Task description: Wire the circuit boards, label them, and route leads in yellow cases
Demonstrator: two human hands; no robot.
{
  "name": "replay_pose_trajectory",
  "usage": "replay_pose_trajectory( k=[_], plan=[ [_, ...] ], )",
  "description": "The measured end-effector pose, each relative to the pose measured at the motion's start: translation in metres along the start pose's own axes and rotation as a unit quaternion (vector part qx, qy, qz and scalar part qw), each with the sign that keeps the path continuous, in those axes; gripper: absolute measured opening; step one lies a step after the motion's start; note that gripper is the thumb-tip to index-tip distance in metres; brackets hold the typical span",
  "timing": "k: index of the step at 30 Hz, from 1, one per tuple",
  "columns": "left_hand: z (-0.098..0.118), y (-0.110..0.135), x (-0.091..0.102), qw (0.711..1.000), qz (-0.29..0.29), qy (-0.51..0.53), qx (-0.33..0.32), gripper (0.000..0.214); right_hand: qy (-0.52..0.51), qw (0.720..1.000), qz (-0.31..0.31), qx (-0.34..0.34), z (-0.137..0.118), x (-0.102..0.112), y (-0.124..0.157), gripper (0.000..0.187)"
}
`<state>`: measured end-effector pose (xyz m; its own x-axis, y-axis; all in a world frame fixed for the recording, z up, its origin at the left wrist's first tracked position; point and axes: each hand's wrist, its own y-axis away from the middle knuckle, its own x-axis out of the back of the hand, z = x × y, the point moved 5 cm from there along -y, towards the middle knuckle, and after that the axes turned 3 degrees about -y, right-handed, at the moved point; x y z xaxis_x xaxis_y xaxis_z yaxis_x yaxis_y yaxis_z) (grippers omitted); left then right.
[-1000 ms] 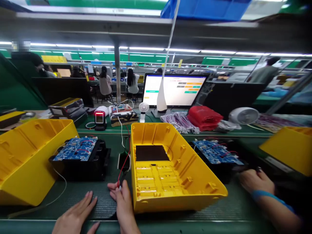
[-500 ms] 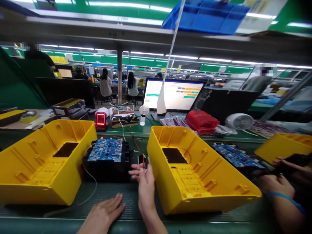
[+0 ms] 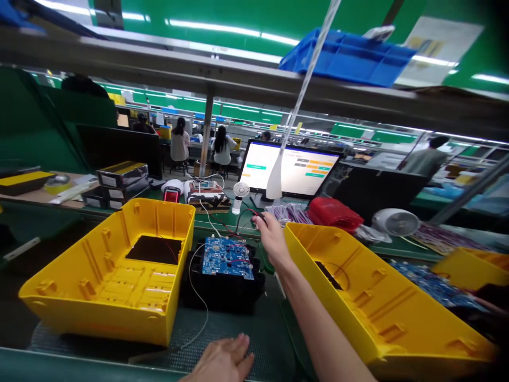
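Note:
My right hand (image 3: 274,239) reaches forward to the bench behind the belt. Its fingers are closed around the dark end of a red-and-black cable (image 3: 248,212). My left hand (image 3: 225,361) holds nothing and lies low over the green belt (image 3: 270,323), fingers extended. In front of it sits a black casing (image 3: 222,292) with a blue circuit board (image 3: 226,257) on top. A thin pale wire (image 3: 204,305) loops down from its left side. Yellow housings stand on either side, the left housing (image 3: 155,318) and the right housing (image 3: 374,297), each with a dark panel inside.
Along the back bench are a small white fan (image 3: 240,193), a red-lit scanner (image 3: 172,195), a monitor (image 3: 302,164) and a red bag (image 3: 334,213). A blue bin (image 3: 350,55) sits on the overhead shelf. Another circuit board (image 3: 429,284) is beyond the right housing. People sit farther back.
My right hand has moved from beside the black casing forward to the bench, still with the cable. The housings and casing have shifted right. My left hand appears lower and farther right in view.

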<state>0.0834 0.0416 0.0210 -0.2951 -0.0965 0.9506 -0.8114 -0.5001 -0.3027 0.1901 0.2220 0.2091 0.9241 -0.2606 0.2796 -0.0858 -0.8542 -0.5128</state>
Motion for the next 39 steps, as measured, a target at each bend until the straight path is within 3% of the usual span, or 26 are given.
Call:
replay_pose_trajectory(
  k=[3,7,10,13,16,24,39],
  plan=[
    [0.002,-0.004,-0.008,1.000,0.024,0.005,-0.004,0.033,0.098,0.987,-0.128,0.013,-0.009,-0.037,-0.023,0.017],
    [0.003,-0.005,0.000,0.997,0.064,0.046,0.020,0.035,0.093,0.961,-0.261,-0.020,-0.009,-0.083,-0.030,0.015],
    [-0.003,-0.004,0.040,0.984,0.151,0.026,0.090,0.051,0.097,0.955,-0.280,-0.030,-0.002,-0.098,-0.031,0.016],
    [-0.014,-0.001,0.089,0.947,0.261,-0.057,0.181,0.057,0.114,0.954,-0.277,-0.032,0.006,-0.101,-0.032,0.017],
    [-0.027,0.000,0.112,0.913,0.291,-0.110,0.262,0.058,0.141,0.951,-0.275,-0.029,0.010,-0.100,-0.032,0.019],
    [-0.043,-0.005,0.091,0.914,0.254,-0.159,0.274,0.068,0.191,0.942,-0.274,-0.026,0.015,-0.099,-0.029,0.023],
    [-0.044,-0.005,0.089,0.911,0.247,-0.187,0.271,0.076,0.213,0.942,-0.258,-0.001,0.018,-0.099,-0.028,0.029]
  ],
)
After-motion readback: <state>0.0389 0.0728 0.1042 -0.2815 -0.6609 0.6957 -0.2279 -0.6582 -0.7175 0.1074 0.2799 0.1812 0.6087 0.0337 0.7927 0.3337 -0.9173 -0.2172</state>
